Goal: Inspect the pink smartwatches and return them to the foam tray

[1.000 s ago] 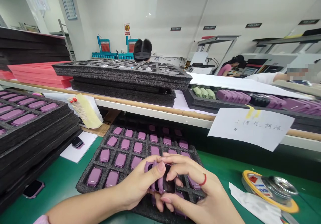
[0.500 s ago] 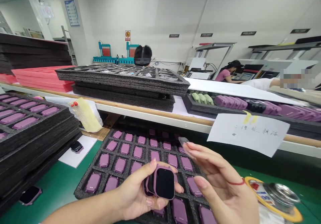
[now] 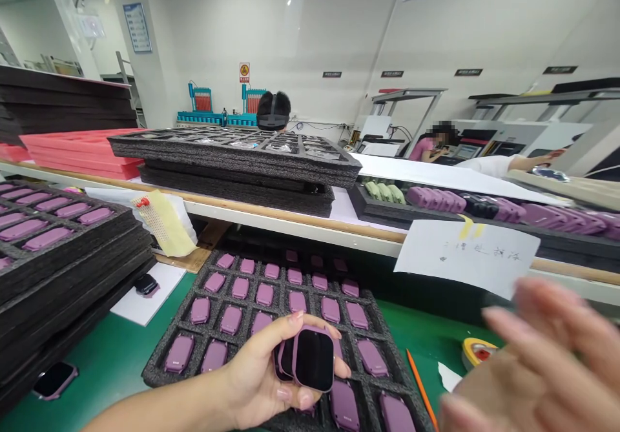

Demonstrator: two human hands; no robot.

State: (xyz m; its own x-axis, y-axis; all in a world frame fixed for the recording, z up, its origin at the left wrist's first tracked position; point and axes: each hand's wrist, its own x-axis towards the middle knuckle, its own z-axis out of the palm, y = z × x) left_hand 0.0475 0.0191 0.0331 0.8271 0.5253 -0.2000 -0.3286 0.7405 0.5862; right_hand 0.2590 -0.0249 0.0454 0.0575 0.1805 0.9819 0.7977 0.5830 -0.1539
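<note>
My left hand (image 3: 256,364) is closed around a small stack of purple smartwatches without straps, held above the foam tray. The top smartwatch (image 3: 314,360) turns its black screen upward, and another dark screen shows behind it. Under the hand, the black foam tray (image 3: 190,336) holds rows of purple watch bodies (image 3: 232,319), one to a pocket. My right hand (image 3: 537,354) is raised at the lower right, apart from the smartwatches and the tray. Motion smears its fingers, so whether anything is in them cannot be made out.
Stacked foam trays (image 3: 72,270) rise on the left, beside a loose smartwatch (image 3: 55,380). An orange stick (image 3: 421,387) and a yellow-rimmed roll (image 3: 477,352) lie at right. A shelf edge (image 3: 358,237) crosses ahead, with a paper note (image 3: 465,254) hanging from it. Co-workers sit beyond.
My right hand has swung right, away from the smartwatches; the clear film it held is no longer visible. My left hand keeps its hold, nearly still. The orange stick has come into sight.
</note>
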